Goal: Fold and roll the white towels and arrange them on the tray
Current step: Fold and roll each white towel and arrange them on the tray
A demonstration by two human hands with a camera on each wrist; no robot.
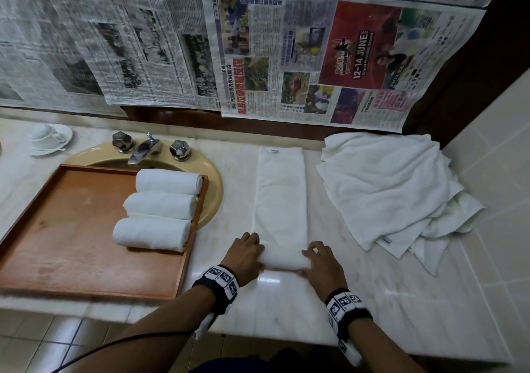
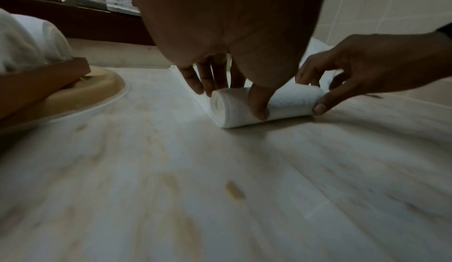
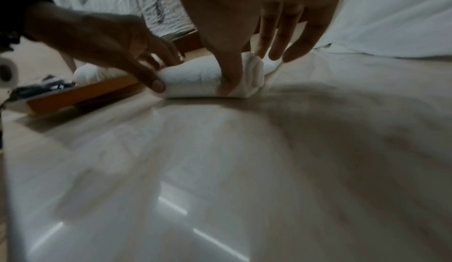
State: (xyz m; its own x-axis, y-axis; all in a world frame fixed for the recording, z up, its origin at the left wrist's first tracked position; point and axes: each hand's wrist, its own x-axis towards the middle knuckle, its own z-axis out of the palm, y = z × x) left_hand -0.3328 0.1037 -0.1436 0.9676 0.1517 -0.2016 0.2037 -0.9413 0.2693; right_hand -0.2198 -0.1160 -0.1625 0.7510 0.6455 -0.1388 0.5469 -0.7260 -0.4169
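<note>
A long folded white towel (image 1: pixel 279 194) lies on the marble counter, its near end wound into a small roll (image 1: pixel 285 259) (image 2: pixel 288 104) (image 3: pixel 195 80). My left hand (image 1: pixel 246 253) (image 2: pixel 232 92) grips the roll's left end, thumb in front and fingers over the top. At the roll's right end my right hand (image 1: pixel 318 260) (image 3: pixel 252 69) holds it the same way. The wooden tray (image 1: pixel 71 229) sits to the left over the sink, with three rolled white towels (image 1: pixel 160 206) along its right side. A heap of loose white towels (image 1: pixel 395 189) lies at the right.
The beige sink (image 1: pixel 213 189) with its faucet (image 1: pixel 143 148) lies under the tray's far end. A cup on a saucer (image 1: pixel 48 138) stands far left. Newspaper (image 1: pixel 286 56) covers the back wall, and a tiled wall (image 1: pixel 493 143) closes the right side. The counter's front edge (image 1: pixel 286 341) is just below my wrists.
</note>
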